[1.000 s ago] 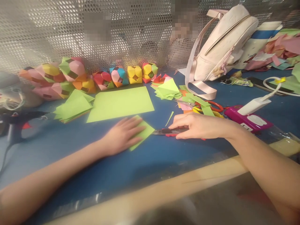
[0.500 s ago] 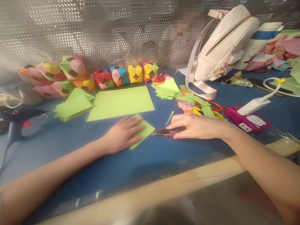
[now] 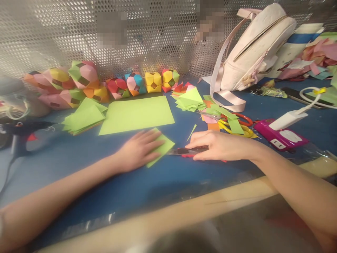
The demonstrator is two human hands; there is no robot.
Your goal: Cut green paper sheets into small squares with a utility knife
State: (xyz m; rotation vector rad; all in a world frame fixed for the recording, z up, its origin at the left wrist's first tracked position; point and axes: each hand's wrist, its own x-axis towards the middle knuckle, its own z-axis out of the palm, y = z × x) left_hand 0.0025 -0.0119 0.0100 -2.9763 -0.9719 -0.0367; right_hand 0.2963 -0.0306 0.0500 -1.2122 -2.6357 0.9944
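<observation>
Clearly, plenty is done on the counter (image 3: 123, 203) I watch from my end. Folded balls (image 3: 153, 83) line up along the mesh (image 3: 63, 35), and I take them as finished. The big sheet (image 3: 137, 114), in front of some of them, looks whole, so I count it as uncut. Green paper sits stacked on either side of it; whether those pieces are folded I can't make out.

The small piece (image 3: 166, 143) I have going lies nearer, below the big sheet. My left hand (image 3: 140, 147) is spread over it, fingers slightly apart, one corner poking out to the right. My right hand (image 3: 210, 146) pinches a cutter (image 3: 181, 151), its tip aimed at that corner; knife or scissors, and touching the paper or not, I can't tell. A thin sliver (image 3: 191, 133) lies just beyond the cutter, so some trimming seems done, but I wouldn't call this piece complete.
</observation>
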